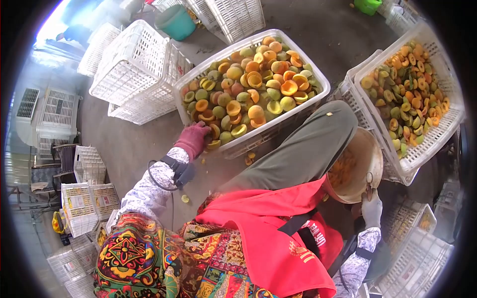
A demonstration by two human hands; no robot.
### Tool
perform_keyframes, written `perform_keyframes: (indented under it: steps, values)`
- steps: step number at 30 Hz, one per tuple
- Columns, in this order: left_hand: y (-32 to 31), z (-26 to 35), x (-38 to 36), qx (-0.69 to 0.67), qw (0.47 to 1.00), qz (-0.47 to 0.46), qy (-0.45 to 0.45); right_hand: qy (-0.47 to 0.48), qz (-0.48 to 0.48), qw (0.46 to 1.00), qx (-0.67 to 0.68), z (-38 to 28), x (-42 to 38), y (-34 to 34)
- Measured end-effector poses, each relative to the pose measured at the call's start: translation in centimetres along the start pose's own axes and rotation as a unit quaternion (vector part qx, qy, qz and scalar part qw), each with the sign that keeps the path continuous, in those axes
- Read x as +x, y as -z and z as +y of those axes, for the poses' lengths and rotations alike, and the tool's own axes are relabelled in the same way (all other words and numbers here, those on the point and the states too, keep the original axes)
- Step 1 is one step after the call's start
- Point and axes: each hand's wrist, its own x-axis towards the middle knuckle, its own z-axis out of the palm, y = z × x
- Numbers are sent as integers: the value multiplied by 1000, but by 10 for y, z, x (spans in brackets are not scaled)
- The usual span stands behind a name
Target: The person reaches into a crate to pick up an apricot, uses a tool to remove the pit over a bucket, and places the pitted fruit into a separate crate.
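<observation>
My left hand (193,139), in a dark red glove, reaches to the near left corner of a white crate (322,82) filled with orange and green halved fruit (248,89). Its fingers touch the fruit at the edge; whether one is gripped cannot be made out. My right hand (371,208), in a pale glove, is closed on a small metal tool (369,185). The tool is upright at the rim of a pale bucket (373,149), which has orange pieces (342,171) inside.
At the right a second white crate (435,136) holds cut fruit. Stacked white crates (130,69) and a teal bucket (176,24) stand at the upper left. More crates (79,203) are at the lower left and lower right. Some fruit pieces lie on the floor.
</observation>
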Motion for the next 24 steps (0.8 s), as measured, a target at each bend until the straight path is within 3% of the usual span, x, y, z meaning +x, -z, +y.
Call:
perform_keyframes:
  steps: [2, 4, 5, 6, 9, 11, 13, 15, 17, 19, 21, 24]
  values:
    - [6, -5, 1, -11, 999, -34, -13, 24, 14, 999, -24, -1, -3, -1]
    - [38, 10, -8, -126, 991, -48, 18, 37, 31, 999, -22, 6, -7, -4]
    - [40, 11, -16, -94, 995, 22, 5, 27, 23, 998, -52, -3, -12, 2]
    - [37, 8, -16, -77, 997, 26, 20, 78, 68, 993, -47, 3, -11, -2]
    - [49, 14, 10, -74, 979, 185, -48, 1, 53, 995, -90, -7, -15, 5]
    - [94, 69, 37, -131, 965, 211, -85, 0, 61, 998, -9, -17, -15, 12]
    - [127, 128, 76, -255, 913, 270, -167, 17, 86, 994, 60, -17, -13, 12]
    - [161, 208, 109, -374, 875, 207, -226, 63, 137, 989, -12, -18, -15, 14]
    - [177, 280, 150, -375, 869, 90, -311, 57, 118, 991, -12, -32, -27, 31]
    - [160, 349, 208, -319, 853, 106, -400, 65, 136, 988, 17, -36, -38, 36]
    - [150, 415, 246, -371, 889, -47, -265, 82, 174, 980, 40, -37, -49, 43]
    - [99, 471, 323, -339, 904, -17, -261, 83, 212, 971, 72, -32, -60, 51]
